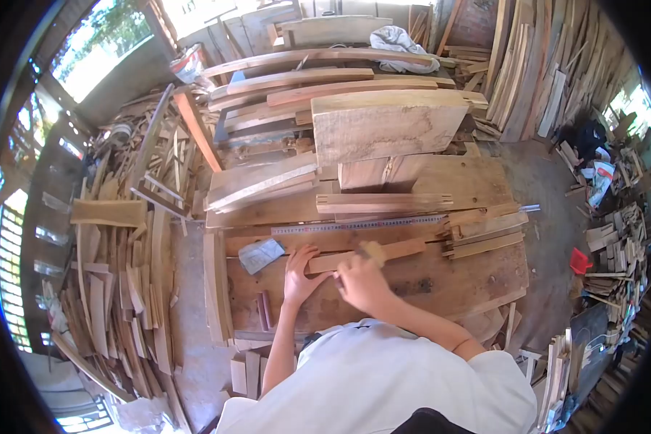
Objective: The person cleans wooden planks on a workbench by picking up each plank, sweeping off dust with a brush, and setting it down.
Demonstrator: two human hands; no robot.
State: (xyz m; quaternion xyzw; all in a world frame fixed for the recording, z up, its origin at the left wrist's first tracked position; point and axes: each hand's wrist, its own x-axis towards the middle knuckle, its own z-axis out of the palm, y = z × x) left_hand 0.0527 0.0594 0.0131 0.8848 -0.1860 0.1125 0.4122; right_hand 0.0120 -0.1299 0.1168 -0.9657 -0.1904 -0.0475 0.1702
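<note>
My left hand (301, 278) is at the left end of a narrow wooden strip (405, 249) on the workbench (477, 278), its fingers and thumb around that end. Over the strip, my right hand (362, 282) is closed on a small tan block (372, 252); motion blurs its outline, and the fingers partly hide it. Left of my left hand lies a pale folded sheet or pad (260, 255). A long measuring tape (354, 226) stretches across the bench beyond both hands.
Slotted wood pieces (383, 203) lie behind the tape, with a large thick board (387, 124) farther back. More strips (488, 235) sit at the right, and long boards (217, 286) line the bench's left edge. Two dark reddish sticks (264, 311) are near the front left.
</note>
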